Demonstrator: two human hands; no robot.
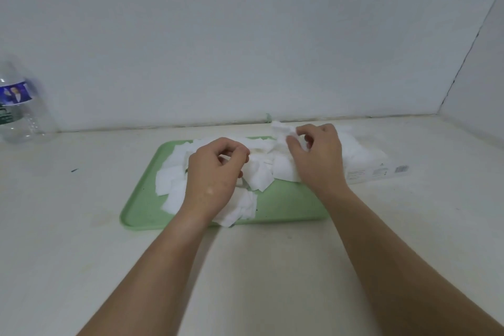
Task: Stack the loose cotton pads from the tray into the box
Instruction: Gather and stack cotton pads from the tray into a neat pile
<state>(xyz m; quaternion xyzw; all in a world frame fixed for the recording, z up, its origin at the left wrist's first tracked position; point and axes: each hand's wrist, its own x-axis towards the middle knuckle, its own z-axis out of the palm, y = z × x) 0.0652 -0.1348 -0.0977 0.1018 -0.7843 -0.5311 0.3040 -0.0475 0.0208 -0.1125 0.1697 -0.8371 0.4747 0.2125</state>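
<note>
Pinching cotton pads point(282, 131) with right hand point(313, 155) by box point(376, 169); curling left hand point(212, 172) over pile point(174, 172) on tray point(286, 204), grip unclear

left hand point(215, 172) curled, right hand point(316, 155) seemingly pinching

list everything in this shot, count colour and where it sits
tray: one, pale green, middle of the table
cotton pads: too many to count, white, heaped loose on the tray
box: one, white, beside the tray's right end
water bottle: one, clear with a blue label, far left by the wall
table: one, off-white
wall: pale grey, behind the table
left hand: fingers curled over the heap, grip unclear
right hand: pinches a few pads near the box
</note>
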